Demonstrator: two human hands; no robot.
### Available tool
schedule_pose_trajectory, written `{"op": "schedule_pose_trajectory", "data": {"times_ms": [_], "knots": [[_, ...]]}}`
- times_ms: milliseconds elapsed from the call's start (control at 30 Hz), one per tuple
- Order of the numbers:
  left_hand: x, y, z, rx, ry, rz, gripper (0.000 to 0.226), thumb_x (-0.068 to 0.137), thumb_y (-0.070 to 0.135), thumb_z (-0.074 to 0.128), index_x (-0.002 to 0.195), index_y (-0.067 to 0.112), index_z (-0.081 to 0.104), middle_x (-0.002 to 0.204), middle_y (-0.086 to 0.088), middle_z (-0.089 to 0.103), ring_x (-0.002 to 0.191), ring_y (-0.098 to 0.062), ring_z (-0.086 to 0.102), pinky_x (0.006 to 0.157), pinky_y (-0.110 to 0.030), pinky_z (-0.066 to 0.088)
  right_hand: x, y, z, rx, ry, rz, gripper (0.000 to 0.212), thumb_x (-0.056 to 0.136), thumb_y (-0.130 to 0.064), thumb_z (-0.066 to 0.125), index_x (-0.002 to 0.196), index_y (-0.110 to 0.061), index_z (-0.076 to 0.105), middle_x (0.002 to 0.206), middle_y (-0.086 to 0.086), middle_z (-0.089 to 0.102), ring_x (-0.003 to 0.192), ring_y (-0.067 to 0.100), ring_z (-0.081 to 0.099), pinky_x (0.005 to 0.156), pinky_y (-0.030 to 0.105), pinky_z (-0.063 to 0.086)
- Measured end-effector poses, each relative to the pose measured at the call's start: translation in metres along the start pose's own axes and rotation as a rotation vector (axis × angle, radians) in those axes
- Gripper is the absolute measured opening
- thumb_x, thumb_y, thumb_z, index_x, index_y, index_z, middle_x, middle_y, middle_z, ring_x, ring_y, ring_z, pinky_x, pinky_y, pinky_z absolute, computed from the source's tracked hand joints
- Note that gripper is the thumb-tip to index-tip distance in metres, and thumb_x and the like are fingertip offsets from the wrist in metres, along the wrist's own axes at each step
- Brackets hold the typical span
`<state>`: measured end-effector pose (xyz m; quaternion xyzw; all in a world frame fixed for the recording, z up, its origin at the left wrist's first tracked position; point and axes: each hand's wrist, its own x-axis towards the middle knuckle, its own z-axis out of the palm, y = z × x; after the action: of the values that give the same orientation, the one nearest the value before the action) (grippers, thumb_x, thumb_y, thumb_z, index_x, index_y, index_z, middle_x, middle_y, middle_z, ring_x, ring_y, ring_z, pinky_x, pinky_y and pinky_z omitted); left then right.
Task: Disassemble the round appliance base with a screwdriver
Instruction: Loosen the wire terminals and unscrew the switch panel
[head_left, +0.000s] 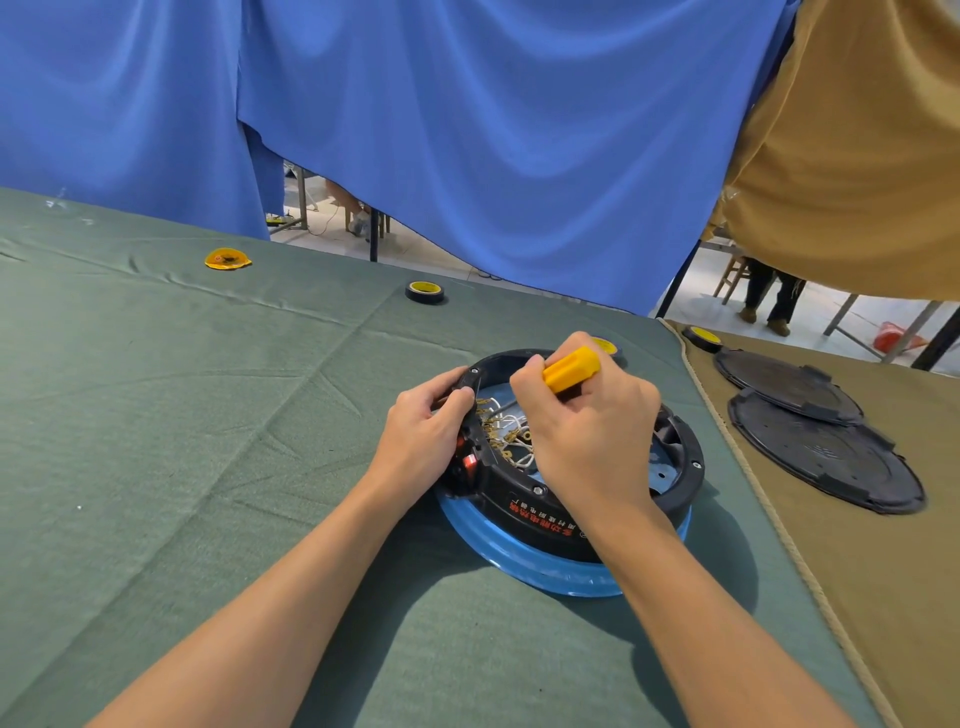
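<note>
Gripping a yellow-handled screwdriver (571, 370), the right hand (587, 431) has its fingers wrapped round the handle and angles the metal shaft down into the open middle of the round appliance base (524, 512). The tip is hidden among the wiring, so the screw it meets cannot be made out.

The base lies flat on the green-clothed tabletop (208, 441), a black plastic ring with red lettering sitting on a wider blue rim (519, 564). The left hand (423, 436) holds the base's left edge, fingers curled over the black wall just above a red rocker switch (469, 461).

Inside the base, white wires with brass terminals (511, 431) lie loose and tangled.

The base looks rigid and fairly light, likely to turn or slide on the cloth under the screwdriver's twist, so a firm hold on the thick outer wall seems the sound place to steady it. The wires and terminals look delicate and are best kept clear of the tip.

Right of the base, on a tan cloth, two black round cover plates (826, 457) overlap. Beyond the base lies a roll of black tape (424, 292).
</note>
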<state>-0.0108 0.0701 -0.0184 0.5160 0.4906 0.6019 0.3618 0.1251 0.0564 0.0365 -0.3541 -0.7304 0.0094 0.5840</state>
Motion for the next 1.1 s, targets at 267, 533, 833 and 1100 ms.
{"op": "schedule_pose_trajectory", "data": {"times_ms": [267,533,833,1100], "knots": [[0.0002,-0.002,0.0006,0.002,0.006,0.022,0.028,0.084,0.03,0.049,0.091,0.047,0.07,0.092,0.003,0.075,0.09,-0.02,0.07,0.086,-0.048,0.055,0.002,0.003,-0.0024,-0.053,0.02,0.014,0.037,0.083,-0.01,0.061,0.054,-0.001,0.039,0.044,0.007,0.035,0.043,0.025,0.034,0.044,0.029,0.027],[0.0006,-0.0038,0.0003,-0.001,0.011,0.027,0.028,0.085,0.03,0.05,0.088,0.05,0.069,0.09,0.007,0.075,0.087,-0.017,0.071,0.082,-0.041,0.058,0.0022,0.0022,-0.0025,-0.026,0.097,0.057,0.037,0.082,-0.01,0.061,0.053,-0.003,0.038,0.043,0.005,0.035,0.049,0.028,0.037,0.047,0.019,0.026],[-0.0009,-0.0024,0.0003,-0.001,0.008,0.031,0.028,0.087,0.026,0.05,0.093,0.047,0.068,0.092,0.007,0.075,0.088,-0.016,0.07,0.083,-0.039,0.057,0.0035,0.007,0.002,-0.08,-0.004,0.082,0.039,0.086,-0.015,0.061,0.055,-0.003,0.041,0.045,0.006,0.038,0.051,0.027,0.038,0.053,0.024,0.03],[0.0,-0.0026,0.0,-0.009,-0.001,0.018,0.027,0.082,0.033,0.05,0.091,0.049,0.069,0.091,0.006,0.075,0.087,-0.017,0.07,0.084,-0.042,0.057,0.004,0.0075,0.0015,-0.099,0.043,0.064,0.038,0.087,-0.012,0.061,0.055,-0.004,0.042,0.044,0.003,0.038,0.053,0.025,0.042,0.048,0.019,0.03]]}}
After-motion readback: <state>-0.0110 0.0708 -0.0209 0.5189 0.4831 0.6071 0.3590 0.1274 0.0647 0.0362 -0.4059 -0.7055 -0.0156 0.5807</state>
